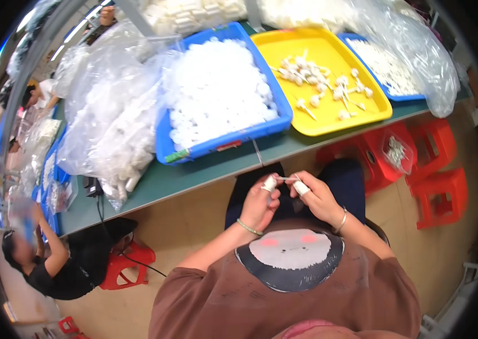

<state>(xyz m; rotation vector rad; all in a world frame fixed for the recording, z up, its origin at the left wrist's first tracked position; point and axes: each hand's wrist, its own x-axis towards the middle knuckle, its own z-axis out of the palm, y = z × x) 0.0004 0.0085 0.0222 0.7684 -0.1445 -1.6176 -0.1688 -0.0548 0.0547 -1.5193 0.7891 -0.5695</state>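
Observation:
Above my lap, my left hand [259,204] and my right hand [319,201] come together, both with pinched fingers. Between the fingertips runs a small thin pale stick-like part [285,178], one end in each hand; its exact kind is too small to tell. White covers sit on my left thumb [269,183] and on a digit of my right hand [301,188]. Beyond my hands, a yellow tray [329,127] bears several white knob-headed pieces with thin stems [307,72]. To its left, a blue tray [233,138] is heaped with small white plastic pieces [216,85].
Clear bags of white parts [112,121] lie on the green table [194,183] at left. Another blue tray [405,97] stands at far right, partly under plastic. Red stools [439,195] stand at right, one bearing a small container [397,151]. A co-worker [64,265] sits at left.

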